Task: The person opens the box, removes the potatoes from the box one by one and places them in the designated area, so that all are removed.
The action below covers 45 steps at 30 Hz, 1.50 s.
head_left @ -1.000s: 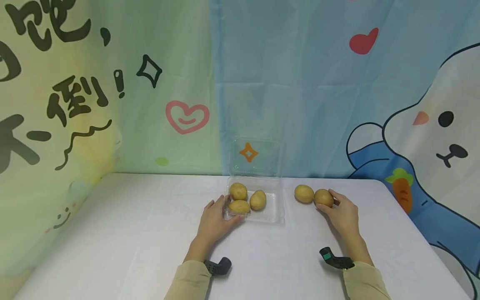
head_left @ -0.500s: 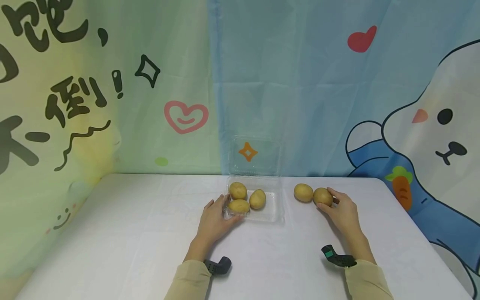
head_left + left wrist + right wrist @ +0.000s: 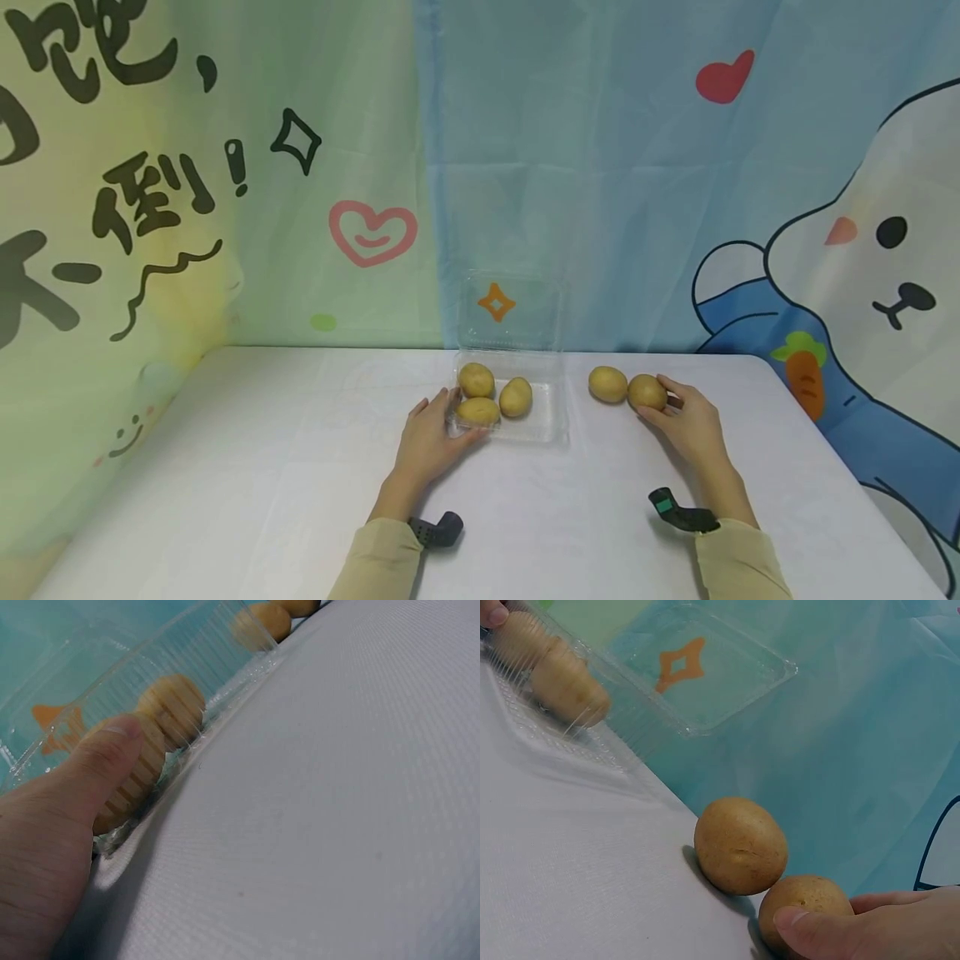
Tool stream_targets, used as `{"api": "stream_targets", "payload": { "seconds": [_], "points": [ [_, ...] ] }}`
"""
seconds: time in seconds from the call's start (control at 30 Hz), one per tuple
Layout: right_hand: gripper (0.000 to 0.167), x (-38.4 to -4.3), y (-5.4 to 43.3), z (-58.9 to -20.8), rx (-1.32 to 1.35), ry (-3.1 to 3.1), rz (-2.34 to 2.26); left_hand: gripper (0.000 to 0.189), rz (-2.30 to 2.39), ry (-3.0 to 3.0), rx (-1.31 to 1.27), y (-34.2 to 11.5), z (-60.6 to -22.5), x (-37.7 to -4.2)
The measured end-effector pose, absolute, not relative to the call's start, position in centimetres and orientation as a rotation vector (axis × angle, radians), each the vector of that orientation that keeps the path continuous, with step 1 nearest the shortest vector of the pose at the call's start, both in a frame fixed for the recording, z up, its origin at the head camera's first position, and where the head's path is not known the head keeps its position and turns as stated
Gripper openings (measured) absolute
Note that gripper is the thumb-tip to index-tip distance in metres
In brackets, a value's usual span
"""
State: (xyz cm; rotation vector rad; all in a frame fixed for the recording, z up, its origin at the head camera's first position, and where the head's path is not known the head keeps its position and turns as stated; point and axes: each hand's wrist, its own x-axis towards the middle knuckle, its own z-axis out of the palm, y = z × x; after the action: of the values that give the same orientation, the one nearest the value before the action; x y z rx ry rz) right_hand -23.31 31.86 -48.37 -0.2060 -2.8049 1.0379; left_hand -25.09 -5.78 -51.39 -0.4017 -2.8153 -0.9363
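Observation:
A clear plastic clamshell box [image 3: 546,417] stands at the back middle of the table with three potatoes in its left and middle part. My left hand [image 3: 429,442] grips the box's front left corner, thumb along the ribbed front wall [image 3: 214,656] and fingers on the left side. To the right of the box, a potato [image 3: 647,392] is held between the thumb and fingers of my right hand [image 3: 688,421]. Another potato [image 3: 607,384] lies just left of it, nearly against it in the right wrist view.
The box's clear lid [image 3: 517,312] stands raised behind it, near the printed backdrop curtain [image 3: 630,208]. A white cloth covers the table [image 3: 555,517], whose back edge runs along the curtain. Each wrist wears a black device [image 3: 438,531].
The right forearm and wrist device have shifted slightly right and up. The left hand, box and potatoes stay practically where they were.

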Motion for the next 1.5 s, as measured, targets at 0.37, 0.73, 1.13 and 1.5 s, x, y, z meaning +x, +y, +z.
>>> {"api": "stream_targets", "payload": {
  "seconds": [0.37,0.73,1.13,1.5],
  "points": [
    [0.069,-23.2,32.17,-48.67,-0.193,-2.772,1.057,0.083,-0.906,-2.834,-0.398,-5.72,-51.49,-25.16],
    [0.067,-23.05,32.13,-48.37,-0.186,-2.769,1.061,0.082,-0.923,-2.825,-0.401,-5.74,-51.45,-25.09],
    [0.065,-23.08,32.01,-48.47,-0.188,-2.743,1.068,0.083,-0.929,-2.828,-0.398,-5.74,-51.51,-25.14],
    [0.064,-23.18,32.17,-48.74,-0.206,-2.739,1.083,0.084,-0.923,-2.825,-0.404,-5.74,-51.39,-25.05]
  ]
}}
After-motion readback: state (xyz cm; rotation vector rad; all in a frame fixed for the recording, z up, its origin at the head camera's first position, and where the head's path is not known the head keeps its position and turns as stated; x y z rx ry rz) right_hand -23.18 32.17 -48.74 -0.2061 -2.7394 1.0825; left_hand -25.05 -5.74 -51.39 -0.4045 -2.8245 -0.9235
